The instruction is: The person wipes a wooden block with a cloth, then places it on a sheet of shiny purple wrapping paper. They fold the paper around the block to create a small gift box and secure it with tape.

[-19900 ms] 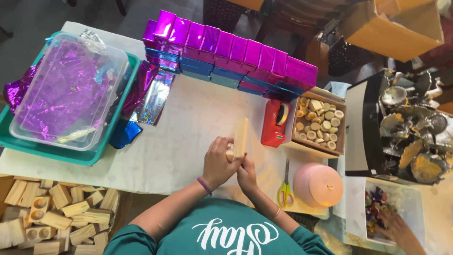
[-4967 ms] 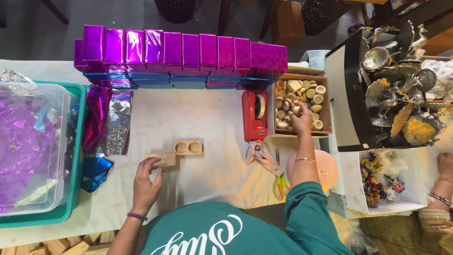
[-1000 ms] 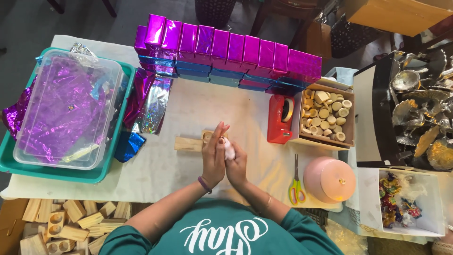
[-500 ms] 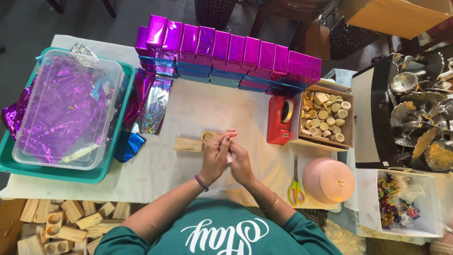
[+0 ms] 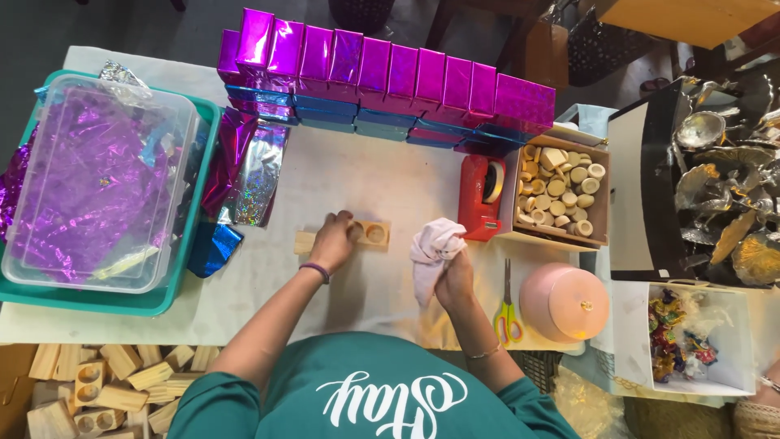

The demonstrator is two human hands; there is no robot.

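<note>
Left of the red tape dispenser (image 5: 481, 197), the left hand (image 5: 331, 241) lay with fingers pressed on the pale wooden block with two round holes (image 5: 366, 234), while the right hand (image 5: 455, 278) gripped a crumpled white cloth (image 5: 432, 252).

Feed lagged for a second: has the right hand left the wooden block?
Yes. The right hand has come away rightward toward the red tape dispenser, clutching a cloth; the left hand rests on the block.

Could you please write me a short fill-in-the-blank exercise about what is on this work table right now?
1. The left hand rests on a wooden block with two round ____.
2. The right hand grips a crumpled pale ____.
3. The red tape dispenser stands just left of the tray of small wooden ____.
4. The yellow-handled scissors lie between the right hand and the ____ round lidded container.

Missing words: holes; cloth; discs; pink
</note>
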